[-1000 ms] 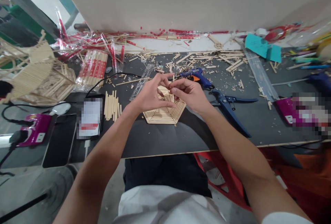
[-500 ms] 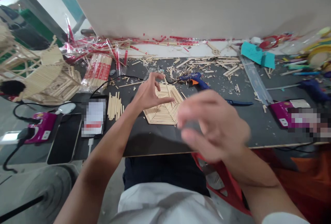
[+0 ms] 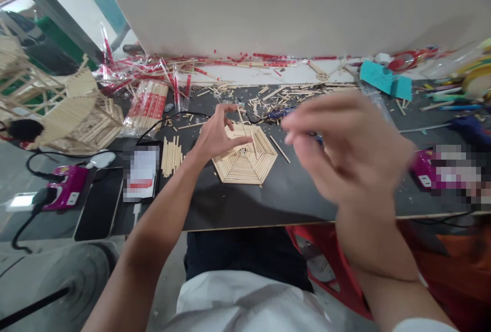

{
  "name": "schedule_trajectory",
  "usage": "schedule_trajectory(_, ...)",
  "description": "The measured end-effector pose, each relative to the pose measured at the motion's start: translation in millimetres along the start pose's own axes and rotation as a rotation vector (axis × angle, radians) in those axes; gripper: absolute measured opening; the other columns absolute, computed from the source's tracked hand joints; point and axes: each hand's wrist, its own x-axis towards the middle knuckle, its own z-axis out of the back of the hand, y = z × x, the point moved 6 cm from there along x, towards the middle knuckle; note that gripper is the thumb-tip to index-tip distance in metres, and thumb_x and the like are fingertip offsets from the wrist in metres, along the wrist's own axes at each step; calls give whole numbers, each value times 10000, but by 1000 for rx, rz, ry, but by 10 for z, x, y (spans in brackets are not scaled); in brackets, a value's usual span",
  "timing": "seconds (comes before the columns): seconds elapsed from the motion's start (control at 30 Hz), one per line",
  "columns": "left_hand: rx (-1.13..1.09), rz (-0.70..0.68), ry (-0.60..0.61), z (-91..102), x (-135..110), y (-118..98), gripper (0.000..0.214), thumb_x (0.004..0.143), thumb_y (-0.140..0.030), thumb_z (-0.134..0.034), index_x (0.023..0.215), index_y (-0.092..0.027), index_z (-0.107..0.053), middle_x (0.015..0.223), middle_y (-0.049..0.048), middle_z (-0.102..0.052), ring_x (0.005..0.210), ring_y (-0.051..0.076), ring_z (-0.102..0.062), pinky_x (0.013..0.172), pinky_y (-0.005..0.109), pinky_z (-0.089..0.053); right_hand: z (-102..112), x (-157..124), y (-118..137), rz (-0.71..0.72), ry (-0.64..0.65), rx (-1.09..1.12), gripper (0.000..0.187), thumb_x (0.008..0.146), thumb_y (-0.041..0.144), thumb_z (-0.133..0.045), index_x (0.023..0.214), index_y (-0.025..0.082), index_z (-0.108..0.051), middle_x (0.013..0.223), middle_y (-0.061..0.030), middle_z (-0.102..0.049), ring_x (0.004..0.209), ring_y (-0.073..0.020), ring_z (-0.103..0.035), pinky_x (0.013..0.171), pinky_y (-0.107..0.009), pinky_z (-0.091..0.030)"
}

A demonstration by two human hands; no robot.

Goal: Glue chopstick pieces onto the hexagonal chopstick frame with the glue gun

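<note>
A flat hexagon built of glued wooden sticks point(image 3: 247, 158) lies on the dark table point(image 3: 238, 204). My left hand point(image 3: 217, 135) rests on its left edge, fingers spread, with the index finger pressing down on the sticks and a thin stick point(image 3: 241, 117) standing up beside the fingers. My right hand point(image 3: 345, 145) is raised in the air to the right of the hexagon, blurred by motion, fingers loosely apart and nothing seen in them. A loose stick point(image 3: 279, 149) lies just right of the hexagon.
A row of cut sticks point(image 3: 171, 155) and a phone point(image 3: 140, 174) lie left of the hexagon. A blue glue gun point(image 3: 282, 113) sits behind my right hand. Stick scraps, red wrappers point(image 3: 148, 99), stick models point(image 3: 72, 117) and purple devices point(image 3: 63, 189) crowd the table.
My right hand has left the hexagon and swung up and to the right. The left hand stays on the hexagon. The camera has shifted slightly.
</note>
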Motion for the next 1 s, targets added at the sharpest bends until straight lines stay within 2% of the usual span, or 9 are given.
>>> schedule_trajectory(0.1,43,11,-3,-10,-2,36,978,655,-851,-729,1330,-193,-467,1310,130,-646,785,154,-681,642,314,-544,-173,164,-830,-173,58,-226,296,966,401,-595,1212,259,-678,1207,-117,-663,927,-260,-689,908,-501,-583)
schedule_trajectory(0.2,38,33,19,-45,-6,72,1005,652,-858,-721,1372,-203,-468,1251,118,-681,760,154,-686,614,296,-539,-337,-31,-1756,-550,168,-537,630,884,613,-655,1261,110,-616,1247,-265,-607,1150,-436,-622,997,-638,-487)
schedule_trajectory(0.3,0,9,15,-63,-3,65,1007,670,-855,-712,1406,-220,-449,1382,151,-619,790,156,-696,616,291,-547,-493,-261,-2164,-705,307,-689,794,827,664,-696,1257,6,-588,1297,-356,-538,1257,-516,-525,1048,-655,-419)
schedule_trajectory(0.43,-10,-32,21,-87,0,44,1036,688,-868,-683,1470,-251,-399,1493,173,-535,802,156,-697,636,298,-555,-546,-288,-2107,-691,325,-759,591,908,480,-648,1198,-33,-606,1280,-346,-537,1288,-464,-507,1112,-574,-392)
schedule_trajectory(0.6,8,-61,35,-109,-7,35,1079,668,-889,-675,1484,-240,-397,1470,173,-568,770,169,-700,658,326,-565,-492,-209,-2049,-700,258,-748,497,859,316,-640,1226,-10,-566,1255,-315,-578,1249,-409,-555,1072,-504,-445)
schedule_trajectory(0.7,-3,-57,56,-125,-8,50,1083,659,-888,-683,1472,-230,-402,1453,182,-590,767,174,-701,677,332,-570,-436,-181,-2062,-713,179,-690,494,802,334,-674,1214,87,-556,1196,-262,-631,1134,-395,-615,973,-510,-495)
schedule_trajectory(0.8,-60,-54,46,-112,-5,57,1094,635,-882,-709,1458,-229,-402,1430,191,-609,770,178,-708,673,327,-568,-447,-150,-2040,-680,168,-594,471,760,355,-704,1167,161,-567,969,-163,-684,954,-369,-658,858,-498,-522)
schedule_trajectory(0.9,-82,-42,42,-82,-2,47,1093,624,-876,-721,1452,-234,-410,1425,192,-613,787,188,-718,665,324,-565,-471,-125,-1975,-613,117,-480,386,767,409,-708,1070,198,-592,796,-95,-661,796,-324,-655,773,-475,-533)
schedule_trajectory(1.0,-51,-2,65,-63,2,39,1097,630,-880,-710,1470,-244,-407,1452,187,-594,806,189,-724,659,317,-563,-493,-118,-1907,-543,65,-362,436,759,531,-734,1033,220,-600,763,-69,-658,721,-286,-634,719,-453,-536)
